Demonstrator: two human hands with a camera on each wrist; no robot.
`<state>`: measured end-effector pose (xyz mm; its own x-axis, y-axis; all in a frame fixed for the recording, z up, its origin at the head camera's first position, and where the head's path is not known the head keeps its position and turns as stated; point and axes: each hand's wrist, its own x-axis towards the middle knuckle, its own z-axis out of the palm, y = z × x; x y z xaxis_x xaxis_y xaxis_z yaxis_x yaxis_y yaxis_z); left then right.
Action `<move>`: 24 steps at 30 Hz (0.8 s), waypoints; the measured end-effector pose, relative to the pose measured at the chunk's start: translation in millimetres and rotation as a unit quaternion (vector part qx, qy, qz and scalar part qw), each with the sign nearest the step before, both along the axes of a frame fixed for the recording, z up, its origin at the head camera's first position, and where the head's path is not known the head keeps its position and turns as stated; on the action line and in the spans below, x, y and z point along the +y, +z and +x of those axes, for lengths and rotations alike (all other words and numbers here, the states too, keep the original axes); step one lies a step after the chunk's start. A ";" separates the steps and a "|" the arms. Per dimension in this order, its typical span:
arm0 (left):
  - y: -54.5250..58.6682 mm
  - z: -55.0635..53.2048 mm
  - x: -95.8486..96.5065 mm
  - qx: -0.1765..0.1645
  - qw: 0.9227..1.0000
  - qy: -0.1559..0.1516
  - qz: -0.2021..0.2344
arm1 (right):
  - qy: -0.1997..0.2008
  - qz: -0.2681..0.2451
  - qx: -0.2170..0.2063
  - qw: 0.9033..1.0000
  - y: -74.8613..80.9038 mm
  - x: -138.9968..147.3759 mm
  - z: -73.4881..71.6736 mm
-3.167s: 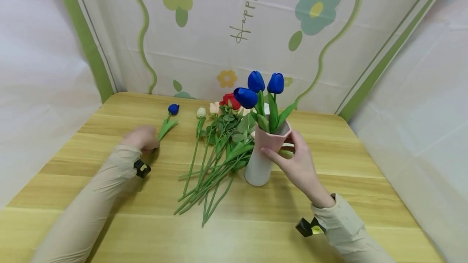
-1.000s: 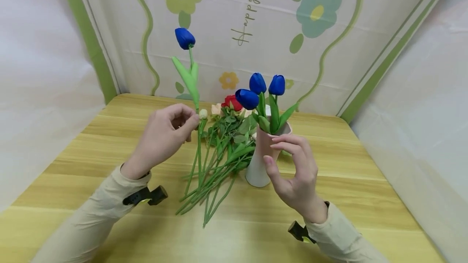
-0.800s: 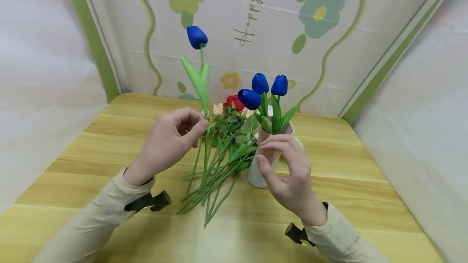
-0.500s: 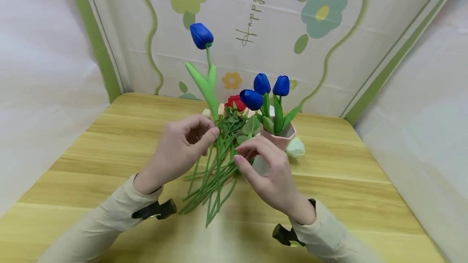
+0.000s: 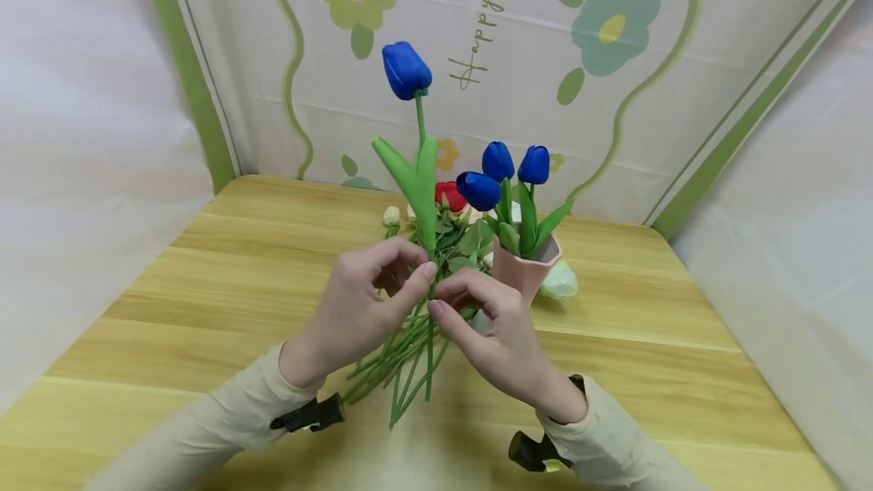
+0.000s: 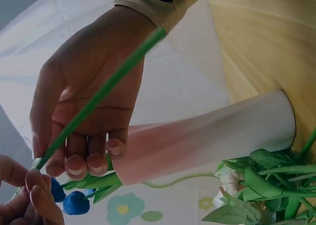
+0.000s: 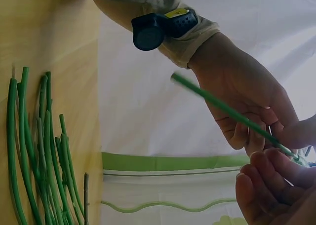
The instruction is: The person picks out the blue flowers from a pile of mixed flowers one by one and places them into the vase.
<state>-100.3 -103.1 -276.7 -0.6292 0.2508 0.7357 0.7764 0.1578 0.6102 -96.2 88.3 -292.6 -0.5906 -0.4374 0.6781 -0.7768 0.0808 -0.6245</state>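
Note:
A blue tulip (image 5: 407,70) stands upright in front of me, its bare stem pointing down. My left hand (image 5: 371,301) pinches that stem below the leaves. Just beneath, the thumb and index finger of my right hand (image 5: 494,336) meet on the same stem. From the left wrist, the tulip's stem (image 6: 103,92) crosses before the palm of my right hand (image 6: 94,77). To the right of the hands stands a pink-and-white vase (image 5: 521,271) with several blue tulips (image 5: 498,161) in it; its lower part is hidden behind my right hand.
Loose flowers lie behind and below the hands: a red rose (image 5: 450,194), a small white bud (image 5: 391,216), green leaves and crossing stems (image 5: 382,373). A white flower (image 5: 559,281) lies beside the vase. Printed cloth (image 5: 518,36) rises behind the wooden table (image 5: 273,271).
My left hand picked the blue tulip up off the table and carried it rightward to mid-view. My right hand let go of the vase and moved left to the tulip's stem.

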 end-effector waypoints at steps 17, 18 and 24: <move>6.1 3.8 1.1 -0.019 0.999 -0.030 -0.001 | -0.011 -0.007 0.016 1.000 7.8 0.5 8.6; 6.9 3.9 -0.1 -0.027 0.999 -0.030 -0.010 | -0.018 -0.001 0.017 1.000 9.2 2.1 8.5; 12.4 -1.2 -12.9 -0.073 0.993 0.001 -0.096 | -0.050 0.060 0.048 0.996 31.0 10.7 2.5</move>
